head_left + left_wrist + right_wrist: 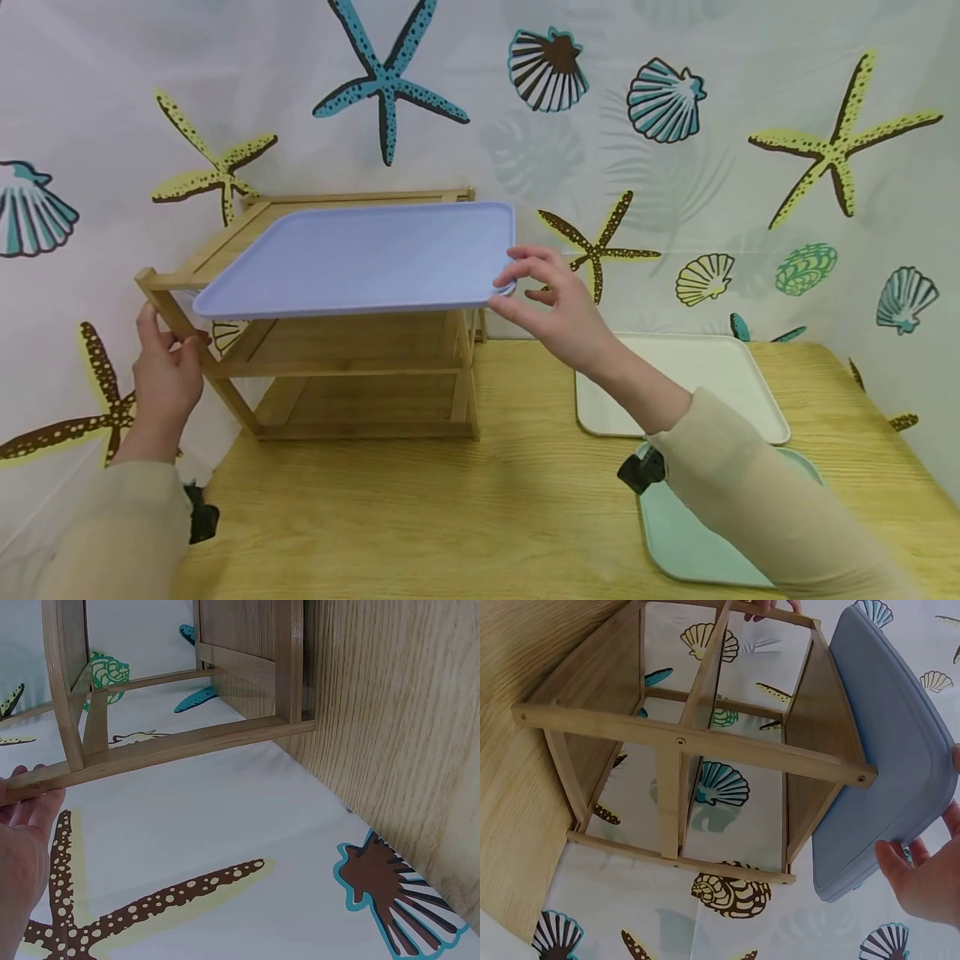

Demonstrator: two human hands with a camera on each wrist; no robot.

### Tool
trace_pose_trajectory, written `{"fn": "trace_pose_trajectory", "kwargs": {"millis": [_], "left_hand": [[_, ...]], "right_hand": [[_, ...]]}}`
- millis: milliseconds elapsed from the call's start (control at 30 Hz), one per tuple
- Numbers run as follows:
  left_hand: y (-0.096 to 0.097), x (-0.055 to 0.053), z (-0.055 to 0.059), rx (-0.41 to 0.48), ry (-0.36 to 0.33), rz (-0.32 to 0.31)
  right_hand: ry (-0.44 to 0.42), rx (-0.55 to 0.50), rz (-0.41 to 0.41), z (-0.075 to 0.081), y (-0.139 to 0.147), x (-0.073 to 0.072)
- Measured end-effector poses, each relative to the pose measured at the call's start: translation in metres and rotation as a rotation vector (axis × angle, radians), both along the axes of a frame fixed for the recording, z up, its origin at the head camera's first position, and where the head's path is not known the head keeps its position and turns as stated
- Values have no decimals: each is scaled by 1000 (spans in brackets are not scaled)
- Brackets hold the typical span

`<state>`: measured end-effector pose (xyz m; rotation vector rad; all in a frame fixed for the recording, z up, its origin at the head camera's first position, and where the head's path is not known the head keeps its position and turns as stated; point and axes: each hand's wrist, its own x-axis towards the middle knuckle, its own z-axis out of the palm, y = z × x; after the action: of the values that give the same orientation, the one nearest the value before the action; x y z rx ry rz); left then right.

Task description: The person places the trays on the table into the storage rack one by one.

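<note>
Person, both forearms clothed alike. Left sleeve: long, plain, pale cream-beige cloth, ended at the wrist. Right sleeve: same colour, with a broad cuff and faint creases along the forearm. Left hand and right hand were bare. At the left wrist sat a small black device, boxy; at the right, a matching black unit, angular, blocky in outline. Finer details were too small to make out.
</note>
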<state>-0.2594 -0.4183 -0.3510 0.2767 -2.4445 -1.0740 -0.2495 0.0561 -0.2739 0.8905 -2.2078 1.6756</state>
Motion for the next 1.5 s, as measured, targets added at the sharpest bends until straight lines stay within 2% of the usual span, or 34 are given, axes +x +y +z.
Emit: {"fn": "trace_pose_trajectory", "kwargs": {"millis": [200,300,500,733,1033,1300,1500], "left_hand": [[1,1,-1,-14,3,5],[0,0,0,-27,13,6],[-1,-1,0,-10,-18,-2],[-2,-1,1,12,-17,-14],[0,-1,0,38,-18,-4],[-1,-3,-2,14,5,8],[-2,-2,-3,-4,14,16]], "right_hand": [[-16,-59,20,0,-7,-5],[-25,-73,34,-1,-13,-12],[-30,-76,43,-3,-28,-29],[-33,-45,25,1,-50,-44],[-64,58,-35,3,-68,-57],[-29,107,-43,3,-79,-65],[16,168,-95,4,-87,-65]]}}
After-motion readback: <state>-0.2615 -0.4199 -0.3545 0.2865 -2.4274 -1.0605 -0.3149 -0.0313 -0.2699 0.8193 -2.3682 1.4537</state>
